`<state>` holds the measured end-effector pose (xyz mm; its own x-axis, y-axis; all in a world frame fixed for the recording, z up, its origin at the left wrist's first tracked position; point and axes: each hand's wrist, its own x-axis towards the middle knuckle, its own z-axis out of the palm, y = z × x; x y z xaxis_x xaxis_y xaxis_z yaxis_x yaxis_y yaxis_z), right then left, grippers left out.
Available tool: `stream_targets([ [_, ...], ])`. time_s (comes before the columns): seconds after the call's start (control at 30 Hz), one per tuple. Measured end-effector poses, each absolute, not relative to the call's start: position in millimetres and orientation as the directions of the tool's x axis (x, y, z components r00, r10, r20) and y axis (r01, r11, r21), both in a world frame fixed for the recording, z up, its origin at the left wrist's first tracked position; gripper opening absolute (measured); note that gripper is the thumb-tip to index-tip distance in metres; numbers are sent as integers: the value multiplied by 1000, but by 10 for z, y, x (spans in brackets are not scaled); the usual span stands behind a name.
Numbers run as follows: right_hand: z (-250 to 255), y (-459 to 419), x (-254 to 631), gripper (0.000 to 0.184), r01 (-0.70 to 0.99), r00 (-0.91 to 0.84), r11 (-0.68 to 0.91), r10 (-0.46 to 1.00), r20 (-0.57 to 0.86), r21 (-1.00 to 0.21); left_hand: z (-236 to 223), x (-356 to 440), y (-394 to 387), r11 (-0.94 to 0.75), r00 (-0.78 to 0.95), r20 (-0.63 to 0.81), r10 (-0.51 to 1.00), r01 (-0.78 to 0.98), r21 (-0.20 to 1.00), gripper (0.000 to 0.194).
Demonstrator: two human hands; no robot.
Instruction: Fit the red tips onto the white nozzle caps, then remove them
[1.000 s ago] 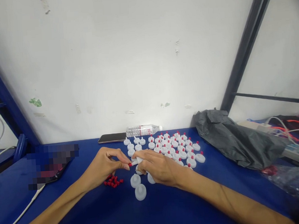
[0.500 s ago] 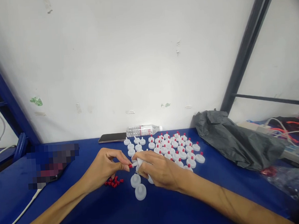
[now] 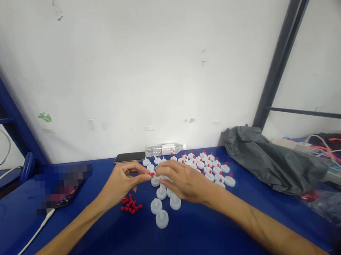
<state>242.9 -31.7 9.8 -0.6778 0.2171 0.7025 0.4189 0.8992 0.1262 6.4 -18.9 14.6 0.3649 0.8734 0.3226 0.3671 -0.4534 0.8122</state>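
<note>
My left hand (image 3: 123, 182) and my right hand (image 3: 183, 180) meet above a blue table (image 3: 108, 243). The right hand's fingers are closed round a white plastic cap (image 3: 155, 180). The left hand pinches a small red plug (image 3: 152, 174) against that cap's spout. A small heap of loose red plugs (image 3: 131, 205) lies just below the left hand. Several plain white caps (image 3: 161, 219) stand in front of my hands. Behind the right hand, rows of white caps with red plugs (image 3: 216, 167) cover the table.
A clear water bottle (image 3: 164, 149) and a dark phone (image 3: 129, 157) lie by the white wall. A crumpled black bag (image 3: 271, 163) sits to the right, with cables (image 3: 327, 148) beyond it. A white cable (image 3: 24, 244) runs along the left.
Both hands have moved up and away from me together with the cap and red plug. Two more plain white caps now show below the right hand.
</note>
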Motion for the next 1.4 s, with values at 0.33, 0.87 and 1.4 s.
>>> stream_targets([
  [0.33,242,431,3753,22,948,-143,298,717,682,-114,-8,-174,4,-517,403,448,798,840,164,30],
  [0.87,-44,682,4446,29,987,112,-93,983,144,-132,-263,-241,93,-178,162,102,981,969,171,77],
  [1.4,302,131,3249,32,871,-375,486,757,536,-77,-161,-232,59,-411,383,274,882,910,51,46],
])
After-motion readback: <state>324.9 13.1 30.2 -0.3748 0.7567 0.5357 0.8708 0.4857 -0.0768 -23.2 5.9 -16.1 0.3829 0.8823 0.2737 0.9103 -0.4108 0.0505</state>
